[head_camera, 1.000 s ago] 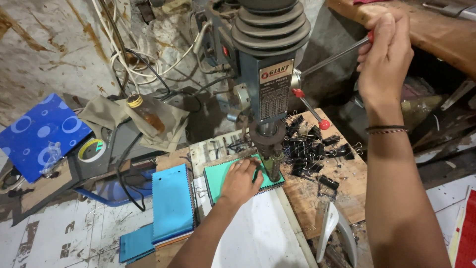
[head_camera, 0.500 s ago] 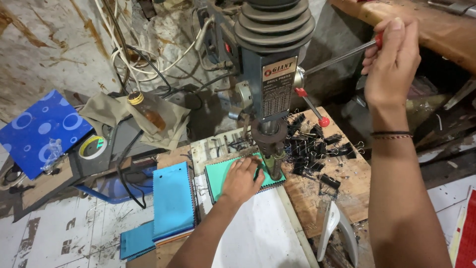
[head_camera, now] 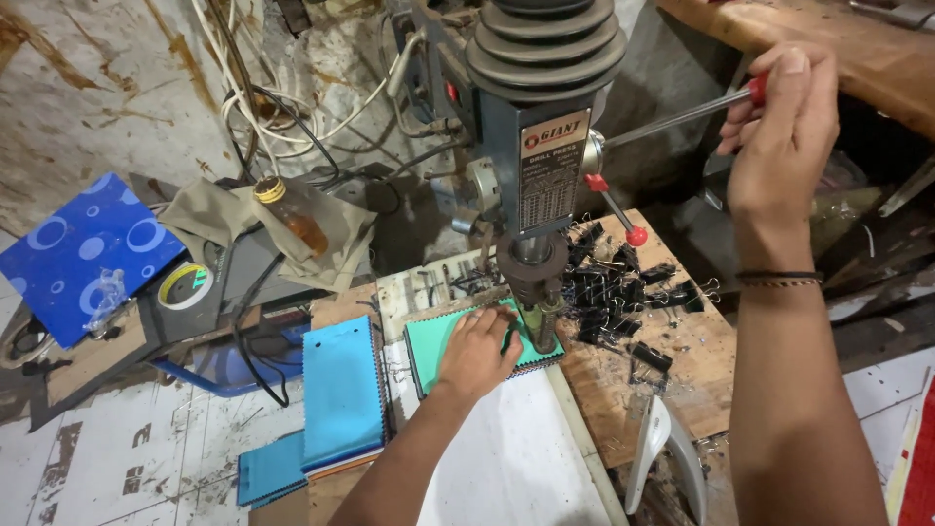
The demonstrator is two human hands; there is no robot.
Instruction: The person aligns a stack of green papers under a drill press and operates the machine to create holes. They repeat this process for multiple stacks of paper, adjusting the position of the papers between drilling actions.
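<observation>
Right hand [head_camera: 779, 136] at upper right has its fingers curled tight on the red-tipped feed lever [head_camera: 682, 115] of the drill press [head_camera: 545, 146]. Left hand [head_camera: 477, 353], centre frame, lies flat with fingers spread, pinning the green booklet [head_camera: 438, 341] right beside the drill bit [head_camera: 543, 326]. Looks like drilling is underway, with the bit down at the cover. Blue notebooks [head_camera: 341, 390] sit lower left, binder clips [head_camera: 623, 287] just right of the bit. Versus a second ago, the lever hand has dropped slightly; the left hasn't budged.
</observation>
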